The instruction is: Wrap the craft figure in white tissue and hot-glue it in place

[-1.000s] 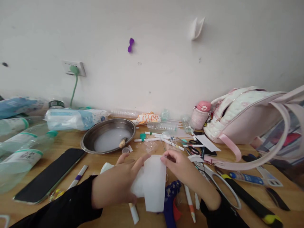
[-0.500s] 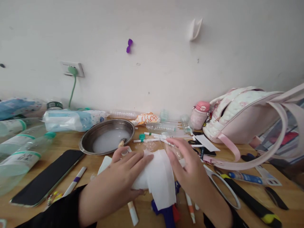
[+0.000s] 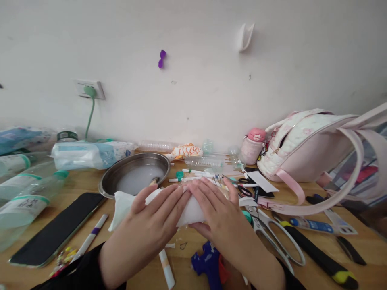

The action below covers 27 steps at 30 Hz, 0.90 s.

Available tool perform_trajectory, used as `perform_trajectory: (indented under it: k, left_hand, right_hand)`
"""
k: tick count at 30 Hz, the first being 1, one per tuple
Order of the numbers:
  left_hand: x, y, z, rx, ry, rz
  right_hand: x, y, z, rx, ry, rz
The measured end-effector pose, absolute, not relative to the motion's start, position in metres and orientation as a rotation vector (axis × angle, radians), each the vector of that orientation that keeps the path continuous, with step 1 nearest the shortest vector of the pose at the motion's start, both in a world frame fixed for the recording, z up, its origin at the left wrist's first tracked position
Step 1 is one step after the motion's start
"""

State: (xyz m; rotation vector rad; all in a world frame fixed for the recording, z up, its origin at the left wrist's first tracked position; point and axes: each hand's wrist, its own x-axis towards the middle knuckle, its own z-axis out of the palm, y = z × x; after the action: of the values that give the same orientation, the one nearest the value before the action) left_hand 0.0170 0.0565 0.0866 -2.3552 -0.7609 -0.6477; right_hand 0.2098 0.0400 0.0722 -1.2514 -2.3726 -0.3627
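Both my hands hold a white tissue just above the wooden table. My left hand lies over its left part with fingers spread on top. My right hand wraps its right end, thumb underneath. Most of the tissue is hidden under my fingers; a loose corner sticks out to the left. A blue and red object lies on the table below my right wrist, and a white marker lies under my left hand.
A metal bowl with cloudy liquid stands behind my hands. A black phone and plastic bottles lie at left. Scissors, a utility knife, pens and a pink bag are at right.
The tissue hung down as an open sheet between my hands; now it is gathered up and both hands are closed around it, slightly higher and further from me.
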Motion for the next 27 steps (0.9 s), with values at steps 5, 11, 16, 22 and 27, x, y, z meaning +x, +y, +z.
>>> perform_trajectory:
  k: [5,11,16,22,27]
  left_hand:
    - [0.014,0.067,0.081,-2.441,-1.021,-0.755]
    - [0.016,0.063,0.075,-2.355,-1.227,-1.004]
    - [0.028,0.048,0.065,-2.426,-1.356,-1.213]
    - [0.029,0.044,0.064,-2.751,-1.388,-1.167]
    - [0.017,0.063,0.078,-2.872,-1.398,-1.323]
  right_hand:
    - [0.213,0.041,0.07,-1.339,-2.096,-0.247]
    - [0.204,0.034,0.079,-1.298,-1.332,0.874]
    - [0.19,0.03,0.088,-0.8,-1.152,1.39]
    - [0.198,0.04,0.082,-0.898,-1.153,1.19]
    - [0.206,0.055,0.059,-1.105,-1.239,1.029]
